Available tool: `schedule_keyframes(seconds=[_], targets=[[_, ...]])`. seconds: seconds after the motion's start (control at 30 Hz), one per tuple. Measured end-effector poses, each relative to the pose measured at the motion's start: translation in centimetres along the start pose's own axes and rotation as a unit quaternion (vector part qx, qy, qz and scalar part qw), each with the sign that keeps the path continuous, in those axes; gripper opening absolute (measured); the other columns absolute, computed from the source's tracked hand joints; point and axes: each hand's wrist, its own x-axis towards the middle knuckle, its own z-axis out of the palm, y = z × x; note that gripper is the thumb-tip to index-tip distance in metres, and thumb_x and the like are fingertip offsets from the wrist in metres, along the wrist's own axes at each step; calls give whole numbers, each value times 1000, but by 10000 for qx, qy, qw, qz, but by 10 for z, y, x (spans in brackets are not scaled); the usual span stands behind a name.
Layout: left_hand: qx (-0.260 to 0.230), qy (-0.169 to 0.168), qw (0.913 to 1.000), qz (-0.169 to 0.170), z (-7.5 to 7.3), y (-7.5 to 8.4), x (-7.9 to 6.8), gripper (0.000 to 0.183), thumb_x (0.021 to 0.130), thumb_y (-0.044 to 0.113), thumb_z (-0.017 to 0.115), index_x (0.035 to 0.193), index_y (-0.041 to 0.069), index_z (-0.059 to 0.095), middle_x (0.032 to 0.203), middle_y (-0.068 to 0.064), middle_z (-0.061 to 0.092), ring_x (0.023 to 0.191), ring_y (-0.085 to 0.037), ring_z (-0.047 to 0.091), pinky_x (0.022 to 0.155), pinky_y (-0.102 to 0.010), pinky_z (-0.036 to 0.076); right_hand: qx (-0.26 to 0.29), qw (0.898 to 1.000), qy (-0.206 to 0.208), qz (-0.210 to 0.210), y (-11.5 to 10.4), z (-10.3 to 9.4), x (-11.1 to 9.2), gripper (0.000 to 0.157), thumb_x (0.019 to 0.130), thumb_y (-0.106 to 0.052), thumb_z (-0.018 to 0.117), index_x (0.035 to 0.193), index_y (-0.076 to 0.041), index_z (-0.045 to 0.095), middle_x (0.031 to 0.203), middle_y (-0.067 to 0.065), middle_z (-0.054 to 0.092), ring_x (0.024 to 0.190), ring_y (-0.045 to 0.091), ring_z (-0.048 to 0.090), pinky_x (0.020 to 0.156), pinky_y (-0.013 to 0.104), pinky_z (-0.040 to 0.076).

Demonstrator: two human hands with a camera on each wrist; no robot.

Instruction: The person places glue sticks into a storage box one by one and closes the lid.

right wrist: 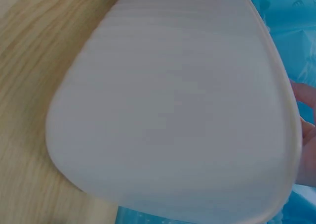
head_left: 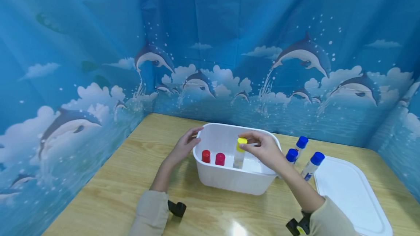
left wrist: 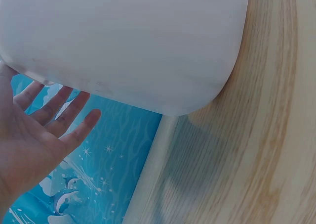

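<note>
A white plastic bin (head_left: 226, 179) stands on the table. My right hand (head_left: 265, 149) reaches over its right side and pinches the yellow cap of a clear glue stick (head_left: 238, 159), upright inside the bin. Two sticks with red caps, a red one (head_left: 206, 156) and a pinker one (head_left: 220, 159), stand towards the left in the bin, their lower parts hidden by the front wall. At the bin's left rim, my left hand (head_left: 184, 145) rests its fingertips, the fingers extended in the left wrist view. The bin's wall hides most of the right hand in the right wrist view.
To the right of the bin stand three blue-capped glue sticks, one at the back (head_left: 302, 142), one close to the bin (head_left: 291, 155) and one in front (head_left: 313, 165). A white lid (head_left: 351, 192) lies beside them. A dolphin-print curtain (head_left: 216, 46) hangs behind the table (head_left: 108, 199).
</note>
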Motion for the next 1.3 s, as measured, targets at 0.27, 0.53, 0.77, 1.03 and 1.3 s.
schedule_keyframes(seconds=[0.27, 0.53, 0.77, 1.03, 1.3], targets=[[62, -1, 10000, -77, 2, 13, -4, 42, 96, 10, 46, 137, 1, 38, 137, -20, 38, 121, -36, 41, 95, -41, 40, -18, 9996, -200, -216, 7, 10, -2, 30, 84, -15, 68, 110, -3, 63, 104, 7, 64, 89, 22, 61, 73, 30, 54], [46, 114, 9999, 94, 0, -14, 6, 42, 96, 18, 49, 136, 7, 41, 136, -17, 40, 119, -34, 43, 94, -42, 41, -256, 9968, -614, -452, 11, 12, -3, 28, 83, -15, 69, 108, -2, 64, 104, 5, 63, 91, 20, 60, 76, 29, 52], [87, 185, 9997, 147, 1, -14, 6, 42, 95, 19, 50, 135, 9, 43, 135, -15, 42, 117, -33, 46, 92, -42, 43, -441, 9939, -936, -394, 12, 12, -1, 28, 83, -17, 69, 107, -3, 65, 103, 4, 63, 92, 21, 59, 78, 31, 52], [-48, 99, 9998, 159, 0, -16, 7, 42, 96, 17, 49, 136, 6, 42, 135, -18, 41, 118, -34, 44, 94, -41, 41, -475, 9904, -1216, -456, 15, 12, -1, 27, 82, -13, 70, 105, -2, 65, 101, 4, 64, 93, 21, 60, 79, 29, 51], [-39, 135, 9998, 164, 0, -16, 7, 42, 95, 16, 49, 135, 7, 43, 135, -17, 42, 118, -33, 45, 93, -41, 42, -539, 9882, -1351, -488, 17, 13, 0, 26, 81, -13, 71, 105, -3, 66, 101, 3, 64, 94, 22, 60, 79, 30, 51]])
